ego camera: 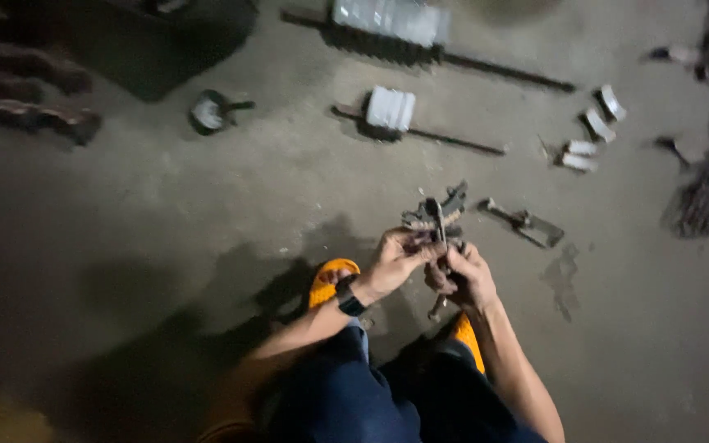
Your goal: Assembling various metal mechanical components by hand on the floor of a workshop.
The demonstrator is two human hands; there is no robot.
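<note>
The person squats on a concrete floor (166,213), both hands meeting over a small dark metal assembly (436,215) held just above the ground between the two orange sandals (331,279); the left hand (395,258), with a dark watch (349,297) at the wrist, is closed with its fingers pinching the assembly's left side; the right hand (459,275) is wrapped around a thin rod (441,246) or tool that runs down through the part; the picture is blurred, so what the rod is cannot be told.

By the look of it the step in hand is working a pin or fastener in or out of the assembly, one hand steadying and the other driving; the next move would seem to call for a firm hold by the left hand and a straight push or turn along the rod's line, lest it slip.

Room: the floor just in front is crowded; a flat bracket (527,223) lies near to the right of the hands; further off lie two long bars, each carrying a pale block (391,108), a row of small pale pieces (591,138), and a dark stack of parts (703,197) at the right edge; a round part (207,113) sits well apart to the left; the left and lower floor is open, dim and shadowed.
</note>
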